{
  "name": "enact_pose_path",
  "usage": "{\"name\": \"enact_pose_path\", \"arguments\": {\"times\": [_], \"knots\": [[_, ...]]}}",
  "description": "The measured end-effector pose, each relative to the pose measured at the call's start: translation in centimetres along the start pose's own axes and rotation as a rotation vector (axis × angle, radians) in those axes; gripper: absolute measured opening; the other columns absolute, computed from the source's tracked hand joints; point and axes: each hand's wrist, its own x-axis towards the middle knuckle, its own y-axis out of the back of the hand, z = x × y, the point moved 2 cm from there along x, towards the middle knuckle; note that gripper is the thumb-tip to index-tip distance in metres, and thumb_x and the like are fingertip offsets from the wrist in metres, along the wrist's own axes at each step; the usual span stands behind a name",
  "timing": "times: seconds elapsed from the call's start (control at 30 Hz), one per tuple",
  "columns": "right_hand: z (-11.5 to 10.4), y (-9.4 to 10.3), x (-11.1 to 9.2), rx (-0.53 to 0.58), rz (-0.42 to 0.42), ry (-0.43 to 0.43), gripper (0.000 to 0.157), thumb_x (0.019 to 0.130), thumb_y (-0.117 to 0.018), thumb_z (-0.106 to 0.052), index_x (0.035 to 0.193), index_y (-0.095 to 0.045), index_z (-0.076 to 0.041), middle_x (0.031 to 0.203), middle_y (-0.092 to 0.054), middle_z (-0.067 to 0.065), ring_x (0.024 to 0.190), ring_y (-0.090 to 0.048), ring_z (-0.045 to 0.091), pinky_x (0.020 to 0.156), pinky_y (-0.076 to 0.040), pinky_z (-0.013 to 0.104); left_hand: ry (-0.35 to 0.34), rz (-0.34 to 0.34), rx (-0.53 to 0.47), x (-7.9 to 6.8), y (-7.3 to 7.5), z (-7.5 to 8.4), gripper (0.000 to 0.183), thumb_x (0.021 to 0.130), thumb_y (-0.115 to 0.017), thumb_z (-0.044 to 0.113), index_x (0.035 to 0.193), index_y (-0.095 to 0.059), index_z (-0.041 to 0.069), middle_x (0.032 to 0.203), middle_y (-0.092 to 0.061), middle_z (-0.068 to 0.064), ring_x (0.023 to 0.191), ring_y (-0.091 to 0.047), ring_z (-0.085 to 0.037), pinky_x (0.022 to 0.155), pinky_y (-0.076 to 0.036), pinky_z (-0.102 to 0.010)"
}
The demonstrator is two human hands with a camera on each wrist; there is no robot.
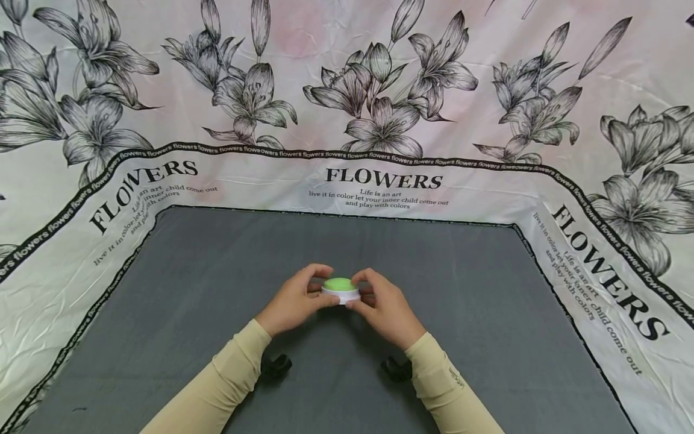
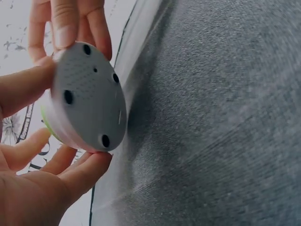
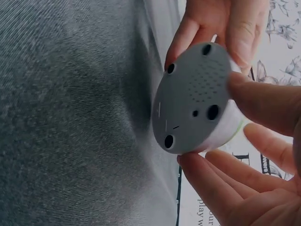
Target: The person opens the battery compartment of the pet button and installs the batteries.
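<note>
A round push button (image 1: 340,296) with a white base and a green domed top is held between both hands above the grey tabletop. My left hand (image 1: 295,300) pinches its left side, thumb in front and fingers behind. From the other side my right hand (image 1: 389,307) grips it the same way. In the left wrist view the button's underside (image 2: 89,99) shows several dark round spots and a patch of small holes. The right wrist view shows this white underside (image 3: 188,101) too, tilted, with the green top mostly hidden.
A dark grey cloth surface (image 1: 217,253) spreads under the hands. Around it runs a white cloth border with printed lettering (image 1: 384,179) and black flower drawings (image 1: 385,129). Dark wrist straps (image 1: 278,366) show beneath both sleeves.
</note>
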Motion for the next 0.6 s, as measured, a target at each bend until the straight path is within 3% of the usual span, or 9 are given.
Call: {"name": "enact_pose_path", "arguments": {"times": [0.13, 0.23, 0.43, 0.6], "knots": [[0.2, -0.3, 0.0, -0.064, -0.042, 0.014, 0.071, 0.092, -0.087, -0.011, 0.154, -0.054, -0.012, 0.150, -0.060, 0.015, 0.128, -0.072, 0.031, 0.101, -0.061, 0.041, -0.032, 0.000, 0.088, 0.1, -0.4, 0.0, 0.082, 0.091, -0.090, 0.024, 0.161, -0.049, 0.012, 0.156, -0.054, -0.014, 0.139, -0.064, -0.033, 0.110, -0.056, -0.043], [0.4, -0.9, 0.1, -0.165, -0.052, 0.054, 0.086, 0.089, -0.091, -0.012, 0.163, -0.046, -0.012, 0.155, -0.054, 0.017, 0.124, -0.071, 0.030, 0.099, -0.061, 0.041, -0.049, 0.009, 0.184, 0.2, -0.7, -0.3, 0.087, 0.088, -0.093, 0.021, 0.162, -0.048, 0.012, 0.152, -0.054, -0.016, 0.137, -0.064, -0.032, 0.110, -0.056, -0.043], [1.1, -2.9, -0.5, -0.313, -0.054, 0.138, 0.093, 0.085, -0.094, -0.011, 0.163, -0.045, -0.010, 0.154, -0.054, 0.017, 0.129, -0.067, 0.033, 0.102, -0.059, 0.047, -0.069, 0.032, 0.348, -0.9, -2.2, -1.9, 0.087, 0.087, -0.094, 0.022, 0.161, -0.050, 0.011, 0.147, -0.053, -0.015, 0.129, -0.062, -0.030, 0.108, -0.054, -0.050], [1.9, -4.0, -1.6, -0.386, -0.099, 0.145, 0.089, 0.087, -0.094, -0.020, 0.162, -0.048, -0.013, 0.155, -0.054, 0.015, 0.134, -0.064, 0.033, 0.105, -0.057, 0.048, -0.060, 0.000, 0.355, -2.4, -3.1, -3.1, 0.087, 0.089, -0.093, 0.026, 0.161, -0.048, 0.007, 0.149, -0.050, -0.017, 0.132, -0.061, -0.033, 0.109, -0.052, -0.055]]}}
